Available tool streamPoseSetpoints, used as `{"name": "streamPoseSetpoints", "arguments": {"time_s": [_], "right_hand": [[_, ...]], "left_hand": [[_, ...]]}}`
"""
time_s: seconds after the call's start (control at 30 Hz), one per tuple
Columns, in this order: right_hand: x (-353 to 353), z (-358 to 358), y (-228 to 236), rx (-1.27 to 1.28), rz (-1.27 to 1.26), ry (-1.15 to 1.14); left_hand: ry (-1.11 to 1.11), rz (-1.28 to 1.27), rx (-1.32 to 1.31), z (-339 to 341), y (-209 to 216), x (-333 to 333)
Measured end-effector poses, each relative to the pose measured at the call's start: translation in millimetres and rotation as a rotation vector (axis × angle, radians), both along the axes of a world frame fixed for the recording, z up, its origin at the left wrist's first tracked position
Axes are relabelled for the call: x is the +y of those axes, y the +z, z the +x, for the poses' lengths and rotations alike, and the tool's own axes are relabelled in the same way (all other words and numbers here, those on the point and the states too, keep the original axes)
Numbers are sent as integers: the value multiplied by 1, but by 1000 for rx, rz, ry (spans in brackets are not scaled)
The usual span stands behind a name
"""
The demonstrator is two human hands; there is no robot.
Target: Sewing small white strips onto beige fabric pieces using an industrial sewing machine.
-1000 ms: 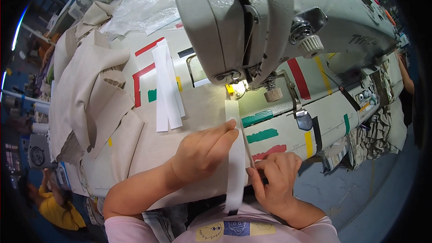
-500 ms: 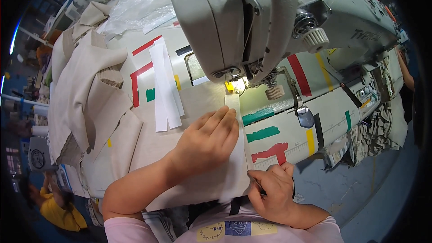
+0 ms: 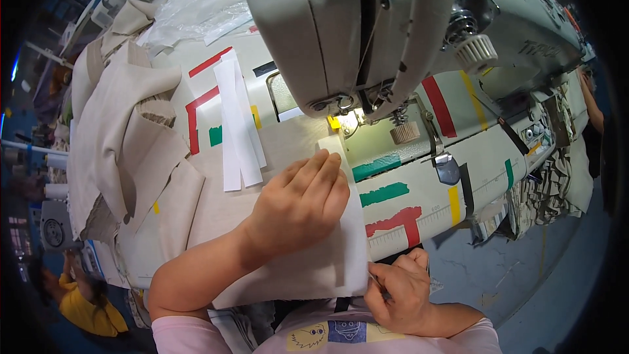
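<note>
A beige fabric panel (image 3: 229,249) lies on the sewing machine bed, with a pale strip (image 3: 350,223) along its right edge. My left hand (image 3: 301,200) rests on the panel and strip just short of the lit needle area, fingers extended close together and tips on the cloth. At the near right edge of the panel, my right hand (image 3: 400,292) is closed, thumb and forefinger at the fabric's edge. A small greyish, shiny thing shows between its fingers, too hidden to name. The sewing machine head (image 3: 327,33) stands over the far end of the strip.
Two white strips (image 3: 239,124) lie left of the needle area. Folded beige cloth (image 3: 131,131) is heaped farther left, below clear plastic wrapping (image 3: 196,6). Coloured tape marks the bed. A metal attachment (image 3: 447,169) sits at right. A person in yellow (image 3: 88,301) is at lower left.
My right hand has shifted slightly toward me. The narrow edge fold under my left hand now lies flatter and wider. My left hand has barely moved.
</note>
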State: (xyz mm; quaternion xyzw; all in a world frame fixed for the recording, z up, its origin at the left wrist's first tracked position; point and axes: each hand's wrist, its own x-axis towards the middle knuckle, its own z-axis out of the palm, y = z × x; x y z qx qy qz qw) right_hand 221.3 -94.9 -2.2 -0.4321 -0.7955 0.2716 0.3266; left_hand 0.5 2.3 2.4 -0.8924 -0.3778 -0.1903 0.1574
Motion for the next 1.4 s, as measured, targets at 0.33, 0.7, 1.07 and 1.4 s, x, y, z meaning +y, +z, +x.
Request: {"name": "streamPoseSetpoints", "arguments": {"time_s": [0.33,0.7,1.07,1.4], "right_hand": [[-6,0,-5,3,-77,18],[-5,-2,-4,2,-92,28],[-4,-3,-2,16,-100,27],[-1,0,-1,-10,-93,53]], "left_hand": [[-26,30,-3,0,-4,2],[-52,-19,-39,-3,-10,9],[-48,-79,-101,-3,-11,11],[-21,-398,-229,-16,-1,15]]}}
